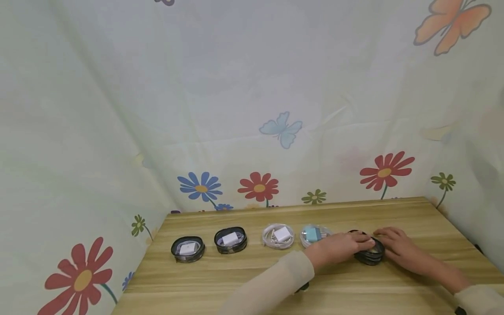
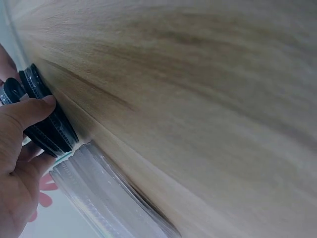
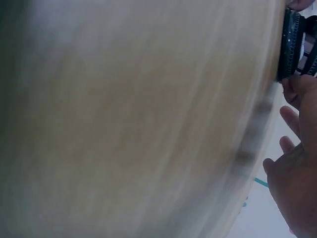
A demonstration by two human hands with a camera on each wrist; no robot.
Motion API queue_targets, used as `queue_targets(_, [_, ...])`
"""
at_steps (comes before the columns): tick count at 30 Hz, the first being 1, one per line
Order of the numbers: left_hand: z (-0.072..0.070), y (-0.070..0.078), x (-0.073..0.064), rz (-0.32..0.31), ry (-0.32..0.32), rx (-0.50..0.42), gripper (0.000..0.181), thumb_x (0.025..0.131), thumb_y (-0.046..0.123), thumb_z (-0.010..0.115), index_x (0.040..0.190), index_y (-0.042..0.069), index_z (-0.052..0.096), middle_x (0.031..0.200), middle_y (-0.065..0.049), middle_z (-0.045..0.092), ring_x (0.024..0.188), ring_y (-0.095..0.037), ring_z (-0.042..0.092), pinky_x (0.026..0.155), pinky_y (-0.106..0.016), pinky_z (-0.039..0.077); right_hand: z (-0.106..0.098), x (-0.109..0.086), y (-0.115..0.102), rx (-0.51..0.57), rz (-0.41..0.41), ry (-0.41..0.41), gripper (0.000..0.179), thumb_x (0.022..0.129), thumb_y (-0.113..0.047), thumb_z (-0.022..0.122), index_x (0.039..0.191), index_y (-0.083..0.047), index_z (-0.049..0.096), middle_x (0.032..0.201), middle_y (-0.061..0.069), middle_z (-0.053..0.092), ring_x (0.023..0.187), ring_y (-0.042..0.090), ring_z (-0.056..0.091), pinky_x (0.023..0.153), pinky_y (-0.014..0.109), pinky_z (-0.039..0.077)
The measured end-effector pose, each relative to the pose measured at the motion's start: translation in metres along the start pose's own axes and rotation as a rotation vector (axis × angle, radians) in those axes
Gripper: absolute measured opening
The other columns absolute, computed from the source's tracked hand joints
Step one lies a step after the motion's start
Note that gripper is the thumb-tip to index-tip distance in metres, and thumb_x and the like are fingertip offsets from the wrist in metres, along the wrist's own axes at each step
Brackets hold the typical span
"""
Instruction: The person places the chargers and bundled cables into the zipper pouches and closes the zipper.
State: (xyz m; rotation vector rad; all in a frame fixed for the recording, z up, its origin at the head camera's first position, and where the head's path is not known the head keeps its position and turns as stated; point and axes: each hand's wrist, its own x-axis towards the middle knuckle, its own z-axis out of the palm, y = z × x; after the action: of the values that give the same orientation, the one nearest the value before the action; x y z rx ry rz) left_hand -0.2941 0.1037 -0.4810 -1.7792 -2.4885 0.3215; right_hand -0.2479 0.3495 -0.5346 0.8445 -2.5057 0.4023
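A black-rimmed round zip case (image 1: 370, 256) lies at the right of the row on the wooden table. My left hand (image 1: 340, 247) reaches over it and grips its rim, with the thumb (image 2: 37, 109) on one side in the left wrist view. On the case's right side is my right hand (image 1: 407, 253). The right wrist view has that hand (image 3: 297, 168) pinching the case's edge, its other fingers spread. Between the two black rims (image 3: 291, 44) something white shows; the hands hide most of the inside.
Left of the hands, a clear case (image 1: 313, 238) holds a light-blue plug, and another clear case (image 1: 278, 236) a white one. Two black-rimmed cases (image 1: 230, 240) (image 1: 188, 249) with white chargers stand farther left. A flowered cloth (image 1: 236, 87) hangs behind the table (image 1: 220, 284).
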Motion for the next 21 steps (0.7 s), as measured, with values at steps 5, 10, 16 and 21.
queue_targets(5, [0.001,0.0,-0.001,-0.007,0.011,-0.007,0.056,0.106,0.019,0.056,0.158,0.03,0.038,0.161,0.01,0.036,0.145,-0.007,0.038,0.102,-0.014,0.043,-0.001,0.001,0.007,-0.024,-0.049,0.119,0.03,0.067,0.002,0.086,0.089,-0.016,0.077,0.123,0.014,0.062,0.113,0.039,0.047,0.094,0.047,0.033])
queue_targets(10, [0.004,0.003,0.001,-0.016,0.035,-0.001,0.055,0.106,0.021,0.056,0.157,0.03,0.039,0.16,0.009,0.039,0.141,-0.008,0.043,0.098,-0.016,0.046,-0.002,0.0,0.012,-0.065,-0.099,0.202,0.027,0.098,-0.038,0.068,0.078,-0.02,0.075,0.13,0.015,0.058,0.12,0.04,0.045,0.092,0.055,0.036])
queue_targets(16, [0.007,0.005,0.003,-0.074,0.038,0.032,0.059,0.106,0.027,0.056,0.16,0.029,0.033,0.161,0.006,0.037,0.139,-0.01,0.046,0.095,-0.016,0.049,-0.004,0.004,0.014,-0.122,-0.159,0.262,0.064,0.107,-0.057,0.031,0.075,-0.02,0.073,0.14,0.019,0.054,0.137,0.043,0.035,0.111,0.064,0.023])
queue_targets(21, [0.006,0.008,0.005,-0.088,0.048,0.094,0.059,0.105,0.033,0.057,0.159,0.025,0.034,0.16,0.004,0.038,0.141,-0.01,0.043,0.1,-0.016,0.046,-0.012,0.003,0.009,-0.135,-0.167,0.218,0.069,0.106,-0.057,0.029,0.077,-0.016,0.076,0.148,0.02,0.048,0.131,0.053,0.035,0.121,0.057,0.008])
